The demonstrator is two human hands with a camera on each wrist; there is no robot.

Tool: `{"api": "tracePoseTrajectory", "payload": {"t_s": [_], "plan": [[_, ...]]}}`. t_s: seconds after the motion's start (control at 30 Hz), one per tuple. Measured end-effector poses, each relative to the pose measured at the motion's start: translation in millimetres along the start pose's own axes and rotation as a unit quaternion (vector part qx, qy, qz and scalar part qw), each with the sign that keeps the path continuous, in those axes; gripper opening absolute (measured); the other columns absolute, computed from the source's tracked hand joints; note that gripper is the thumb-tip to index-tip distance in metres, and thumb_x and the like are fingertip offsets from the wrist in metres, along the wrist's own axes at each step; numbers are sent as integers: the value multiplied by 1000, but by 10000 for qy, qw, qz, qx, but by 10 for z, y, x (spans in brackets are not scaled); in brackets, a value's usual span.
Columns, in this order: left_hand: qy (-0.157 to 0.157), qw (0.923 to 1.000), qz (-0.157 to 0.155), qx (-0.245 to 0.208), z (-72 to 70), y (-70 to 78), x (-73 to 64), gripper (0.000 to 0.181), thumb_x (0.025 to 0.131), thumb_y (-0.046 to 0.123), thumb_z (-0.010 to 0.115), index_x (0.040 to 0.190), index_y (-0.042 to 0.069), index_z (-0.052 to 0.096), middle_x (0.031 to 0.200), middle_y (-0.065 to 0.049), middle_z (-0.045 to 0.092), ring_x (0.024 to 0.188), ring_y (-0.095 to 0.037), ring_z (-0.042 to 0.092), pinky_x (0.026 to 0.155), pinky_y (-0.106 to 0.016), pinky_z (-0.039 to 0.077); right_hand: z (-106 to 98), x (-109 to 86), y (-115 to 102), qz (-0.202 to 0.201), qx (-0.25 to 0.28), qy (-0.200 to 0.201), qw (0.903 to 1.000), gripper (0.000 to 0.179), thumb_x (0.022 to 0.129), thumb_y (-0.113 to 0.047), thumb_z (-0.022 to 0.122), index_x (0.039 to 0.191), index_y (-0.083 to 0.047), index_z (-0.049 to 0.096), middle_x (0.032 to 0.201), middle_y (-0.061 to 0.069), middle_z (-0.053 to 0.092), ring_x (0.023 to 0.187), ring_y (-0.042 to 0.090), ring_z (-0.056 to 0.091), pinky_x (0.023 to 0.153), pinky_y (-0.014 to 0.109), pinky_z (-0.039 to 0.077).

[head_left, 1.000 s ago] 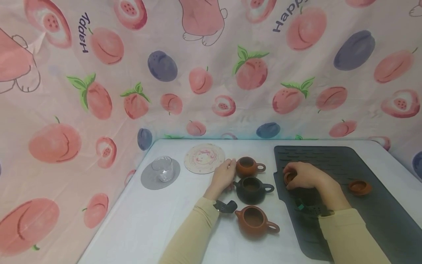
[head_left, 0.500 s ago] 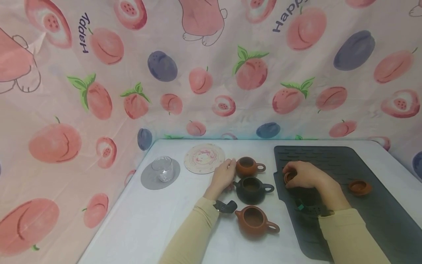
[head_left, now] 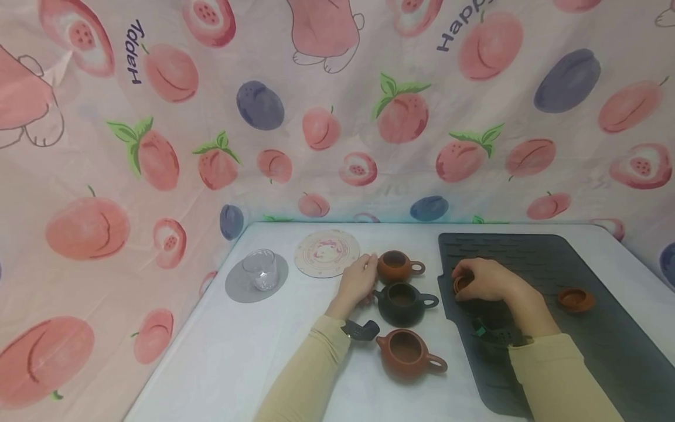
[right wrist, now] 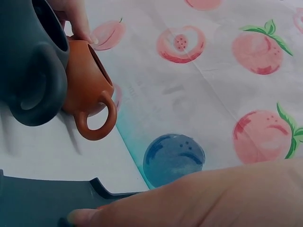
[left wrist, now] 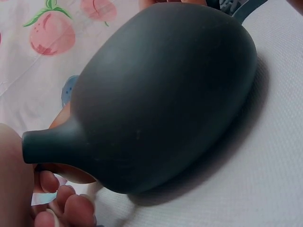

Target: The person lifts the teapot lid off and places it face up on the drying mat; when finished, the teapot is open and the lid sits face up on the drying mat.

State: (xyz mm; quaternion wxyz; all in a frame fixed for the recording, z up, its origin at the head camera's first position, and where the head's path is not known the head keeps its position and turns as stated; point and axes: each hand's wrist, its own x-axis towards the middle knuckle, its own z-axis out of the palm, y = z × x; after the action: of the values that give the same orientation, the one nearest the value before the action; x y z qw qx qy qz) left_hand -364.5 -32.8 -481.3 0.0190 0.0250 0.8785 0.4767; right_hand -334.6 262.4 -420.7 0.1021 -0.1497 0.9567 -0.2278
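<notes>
In the head view my left hand (head_left: 357,281) holds the spout side of the farthest orange-brown teapot (head_left: 394,267); the spout itself is hidden. Just nearer stands a dark teapot (head_left: 402,305), which fills much of the left wrist view, its spout beside my curled fingers (left wrist: 78,210). A third, reddish-brown teapot (head_left: 407,354) is nearest me. All three are lidless, handles to the right. Over the dark tray, my right hand (head_left: 487,280) pinches a small round brown teapot lid (head_left: 463,283), partly covered by my fingers. A similar brown lid (head_left: 575,300) lies hollow side up farther right.
The dark ridged tray (head_left: 506,249) takes up the table's right side. At the left, a clear glass (head_left: 262,271) stands on a grey round coaster (head_left: 234,287). A patterned round mat (head_left: 321,264) lies behind my left hand. A fruit-print cloth (head_left: 337,193) hangs behind the table.
</notes>
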Motion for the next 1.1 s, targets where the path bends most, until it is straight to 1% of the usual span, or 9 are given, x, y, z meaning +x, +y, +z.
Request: {"api": "tracePoseTrajectory", "payload": {"t_s": [0.37,0.5,0.63,0.97,1.1], "plan": [[-13,10000,-5,52,-5,-5,11,47,109,53,34,91,16,55,59,-5,57,40,-20,57,38,-31,45,7,6,-35,53,-23,-16,10000,41,78,-19,88,109,-3,67,94,5,65,86,25,61,79,52,50],[17,10000,64,69,-9,5,14,45,110,51,35,91,15,55,59,-5,56,39,-20,56,38,-32,45,9,5,-44,35,-9,-9,10000,39,78,-18,87,108,-4,67,92,5,64,84,24,60,77,50,50],[14,9999,94,68,-10,6,13,46,110,51,34,91,15,55,59,-5,57,39,-20,57,38,-32,45,1,3,-62,12,-37,-11,10000,39,78,-18,87,108,-4,67,93,5,64,85,24,60,78,51,50],[-15,9999,119,31,-18,12,4,47,110,51,32,92,15,55,60,-4,56,40,-20,56,39,-32,45,11,17,-80,143,-129,-11,9998,41,79,-19,86,111,-2,67,95,8,65,87,27,60,80,53,50],[-43,10000,71,0,-20,17,0,48,110,52,31,93,16,56,60,-4,55,42,-20,56,39,-31,44,20,20,-73,158,-161,13,9997,42,79,-19,86,112,-2,67,95,8,65,87,27,60,80,54,50]]}}
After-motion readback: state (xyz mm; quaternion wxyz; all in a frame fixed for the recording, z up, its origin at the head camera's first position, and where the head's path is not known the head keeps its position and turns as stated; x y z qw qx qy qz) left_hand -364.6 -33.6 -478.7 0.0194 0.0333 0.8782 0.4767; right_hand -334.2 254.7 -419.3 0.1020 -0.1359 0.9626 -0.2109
